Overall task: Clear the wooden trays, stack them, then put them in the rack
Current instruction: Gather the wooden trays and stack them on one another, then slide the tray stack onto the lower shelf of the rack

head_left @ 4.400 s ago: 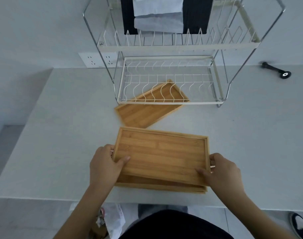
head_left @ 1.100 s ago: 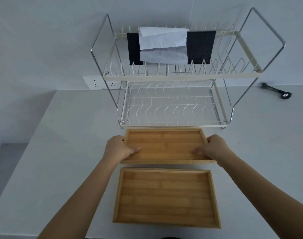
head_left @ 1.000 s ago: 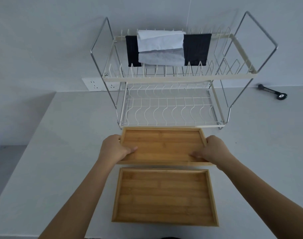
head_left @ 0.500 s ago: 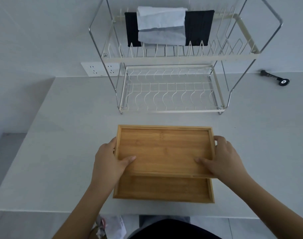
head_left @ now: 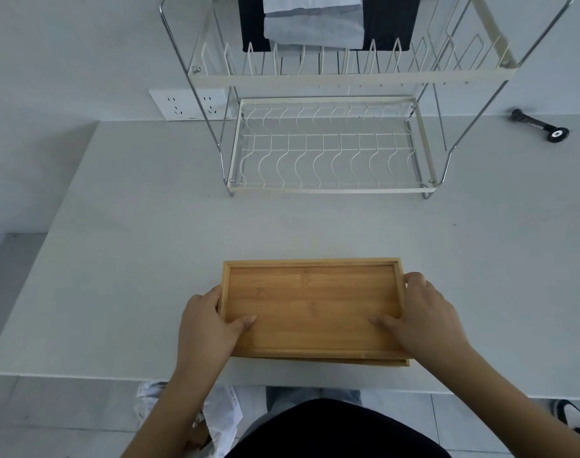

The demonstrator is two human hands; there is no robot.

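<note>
An empty wooden tray (head_left: 311,302) lies near the table's front edge, on top of a lower wooden tray (head_left: 354,361) of which only a thin strip shows along the front. My left hand (head_left: 206,325) grips the top tray's left end, thumb inside the rim. Its right end is gripped the same way by my right hand (head_left: 427,315). The two-tier wire rack (head_left: 328,190) stands at the back of the table, its lower shelf empty.
Dark and white cloths (head_left: 315,24) hang over the rack's top tier. A wall socket (head_left: 186,104) is left of the rack, and a black tool (head_left: 543,125) lies at the back right. The white table (head_left: 117,259) ends just before my body.
I have carried the tray from in front of the rack back toward me and lowered it over the other tray, which now is almost fully covered.
</note>
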